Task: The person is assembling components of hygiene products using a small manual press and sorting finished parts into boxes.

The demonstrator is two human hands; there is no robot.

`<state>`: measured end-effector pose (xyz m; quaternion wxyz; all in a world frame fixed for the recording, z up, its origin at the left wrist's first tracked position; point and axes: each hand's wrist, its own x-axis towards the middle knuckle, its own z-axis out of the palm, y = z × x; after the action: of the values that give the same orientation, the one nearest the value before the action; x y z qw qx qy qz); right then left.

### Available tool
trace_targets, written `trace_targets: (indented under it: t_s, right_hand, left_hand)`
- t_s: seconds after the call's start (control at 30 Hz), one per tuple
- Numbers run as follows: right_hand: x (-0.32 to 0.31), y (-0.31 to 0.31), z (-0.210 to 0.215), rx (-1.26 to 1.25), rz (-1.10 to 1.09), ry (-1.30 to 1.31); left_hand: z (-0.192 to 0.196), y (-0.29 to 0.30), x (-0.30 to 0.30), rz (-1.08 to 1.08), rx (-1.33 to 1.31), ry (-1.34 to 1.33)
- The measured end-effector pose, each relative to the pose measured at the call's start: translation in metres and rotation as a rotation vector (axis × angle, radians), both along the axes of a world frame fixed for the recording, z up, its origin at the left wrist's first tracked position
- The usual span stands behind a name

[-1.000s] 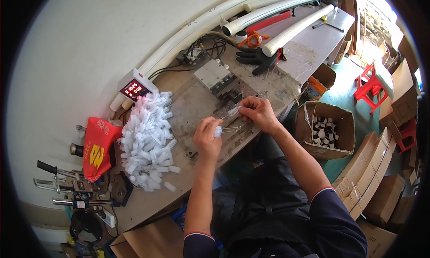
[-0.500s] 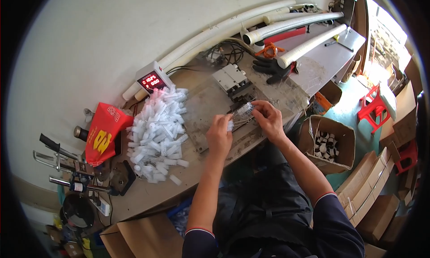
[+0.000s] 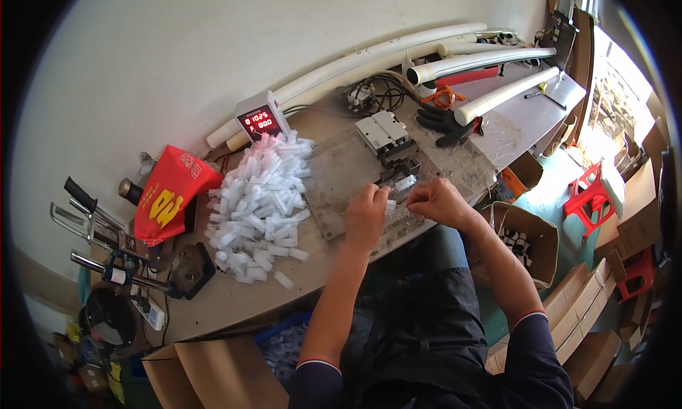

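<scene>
With the left hand [image 3: 366, 214], fingertips together, gripped a small whitish piece [image 3: 391, 205], apparently in a light pinch to leave its end free. With the right hand [image 3: 440, 202], just to the right, curled the fingers in close over the near side of the bench [image 3: 227, 302]; could not tell whether around anything. Just beyond both sets of fingertips, saw a white brush piece [image 3: 406, 183] near the metal clamp block [image 3: 383, 135], too blurred to tell lying from held. Found the pile of white brush pieces [image 3: 259, 203] left of the left hand, presumably for an easy reach, and the lit counter box [image 3: 259, 118] at its far end, screen turned nearward, likely for quick reading. Spotted a black glove [image 3: 444, 125] farther off, perhaps out of the way, and an open cardboard box [image 3: 544, 249] right of the bench.
</scene>
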<state>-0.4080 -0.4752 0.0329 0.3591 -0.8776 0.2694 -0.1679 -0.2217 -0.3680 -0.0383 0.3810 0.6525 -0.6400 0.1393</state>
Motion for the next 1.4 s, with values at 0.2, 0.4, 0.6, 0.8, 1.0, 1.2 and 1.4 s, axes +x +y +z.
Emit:
trace_targets:
  t_s: [0.2, 0.4, 0.6, 0.8, 1.0, 1.2, 1.4]
  right_hand:
    - [0.009, 0.005, 0.008, -0.261, -0.098, 0.075]
    - [-0.011, 0.006, 0.005, -0.167, -0.239, 0.086]
    - [-0.014, 0.005, -0.031, -0.336, -0.204, 0.207]
    - [-0.004, 0.002, -0.033, -0.102, -0.302, 0.064]
    - [0.018, -0.003, -0.045, -0.043, -0.576, 0.040]
    - [0.025, 0.002, -0.055, -0.046, -0.639, -0.078]
    - [0.032, 0.002, -0.053, -0.071, -0.632, -0.009]
  left_hand:
    - [0.005, -0.001, -0.001, 0.032, 0.066, 0.079]
    - [0.003, 0.001, 0.000, 0.153, 0.109, 0.163]
    - [0.006, -0.001, 0.010, 0.173, -0.133, 0.331]
    - [0.007, -0.006, 0.010, 0.192, -0.193, 0.421]
    - [0.006, -0.004, 0.012, 0.216, -0.198, 0.455]
    - [0.009, -0.005, 0.009, 0.189, -0.196, 0.506]
    - [0.007, -0.005, 0.013, 0.212, -0.172, 0.457]
